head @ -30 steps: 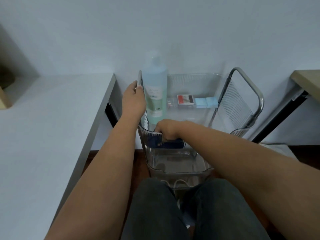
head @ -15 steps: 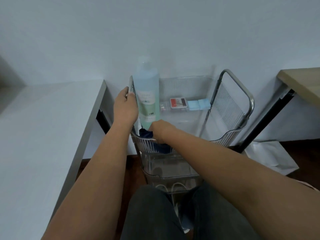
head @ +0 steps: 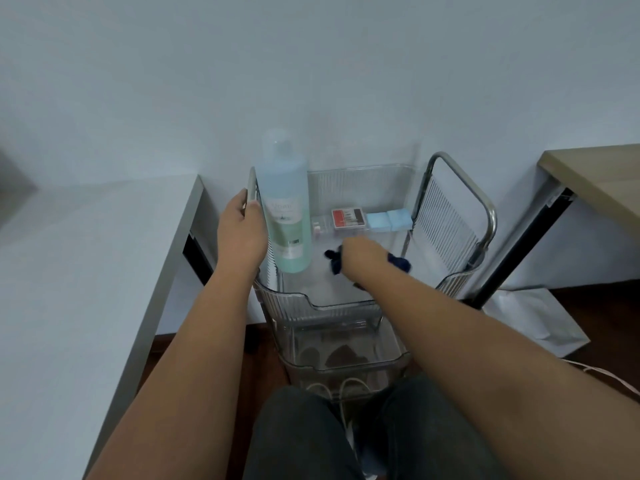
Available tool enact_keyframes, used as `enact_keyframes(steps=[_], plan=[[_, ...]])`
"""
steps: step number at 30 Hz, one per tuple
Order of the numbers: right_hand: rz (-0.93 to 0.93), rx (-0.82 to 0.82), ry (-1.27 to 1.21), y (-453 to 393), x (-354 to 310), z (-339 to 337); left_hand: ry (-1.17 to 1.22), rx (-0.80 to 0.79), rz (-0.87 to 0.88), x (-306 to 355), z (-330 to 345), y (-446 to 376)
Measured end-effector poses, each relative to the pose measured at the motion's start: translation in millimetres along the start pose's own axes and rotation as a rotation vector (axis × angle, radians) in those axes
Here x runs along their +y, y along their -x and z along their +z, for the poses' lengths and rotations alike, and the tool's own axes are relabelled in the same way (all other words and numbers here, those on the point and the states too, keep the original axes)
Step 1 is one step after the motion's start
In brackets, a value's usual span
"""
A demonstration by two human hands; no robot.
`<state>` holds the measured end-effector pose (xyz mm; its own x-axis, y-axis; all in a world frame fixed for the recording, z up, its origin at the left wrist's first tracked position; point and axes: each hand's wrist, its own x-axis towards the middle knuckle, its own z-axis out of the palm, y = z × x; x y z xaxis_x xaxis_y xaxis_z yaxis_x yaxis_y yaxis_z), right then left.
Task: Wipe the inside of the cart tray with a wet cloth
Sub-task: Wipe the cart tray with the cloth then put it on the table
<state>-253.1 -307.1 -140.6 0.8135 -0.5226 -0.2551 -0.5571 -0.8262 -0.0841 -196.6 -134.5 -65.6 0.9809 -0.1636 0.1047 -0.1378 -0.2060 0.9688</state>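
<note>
A clear ribbed cart tray (head: 343,306) sits at the top of a small trolley in front of me. My right hand (head: 362,254) is inside it, pressing a dark blue cloth (head: 398,262) onto the tray floor; cloth ends stick out on both sides of the hand. My left hand (head: 242,233) grips the trolley's left metal handle (head: 252,183). A tall bottle of pale blue-green liquid (head: 286,216) stands in the tray's left corner, next to my left hand.
At the tray's back lie a red and white box (head: 348,218) and a light blue pack (head: 389,220). The right metal handle (head: 460,216) rises beside the tray. A white desk (head: 86,271) is on the left, a wooden table (head: 595,174) on the right, lower clear bins (head: 346,358) underneath.
My right hand has moved with the cloth from the tray's front left corner toward the middle and back of the tray floor. My left hand stays on the handle.
</note>
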Motion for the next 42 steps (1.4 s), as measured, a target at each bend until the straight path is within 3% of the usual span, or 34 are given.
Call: enact_keyframes(steps=[4, 14, 24, 28, 33, 38, 42], plan=[[-0.114, -0.096, 0.092, -1.1, -22.9, 1.1, -0.019, -0.010, 0.014, -0.2, -0.5, 0.0], [0.188, -0.064, 0.147, 1.5, 61.6, -19.0, -0.034, -0.036, 0.020, 0.2, 0.6, 0.2], [0.225, -0.159, 0.305, 19.5, 71.1, -10.4, 0.023, -0.001, 0.003, -1.8, -0.3, 0.3], [0.213, -0.188, 0.257, 28.6, 66.5, -4.3, 0.003, -0.010, -0.027, -3.3, 0.1, -1.7], [0.105, -0.090, 0.103, 39.2, 34.6, -0.8, -0.010, -0.001, -0.012, -4.0, 2.0, -1.8], [-0.082, -0.159, -0.043, 40.3, -25.2, -2.1, -0.047, 0.014, -0.001, -4.9, 1.8, -2.1], [-0.233, -0.191, -0.014, 38.5, -53.1, -1.4, -0.065, 0.005, 0.004, -8.0, 0.1, -3.3]])
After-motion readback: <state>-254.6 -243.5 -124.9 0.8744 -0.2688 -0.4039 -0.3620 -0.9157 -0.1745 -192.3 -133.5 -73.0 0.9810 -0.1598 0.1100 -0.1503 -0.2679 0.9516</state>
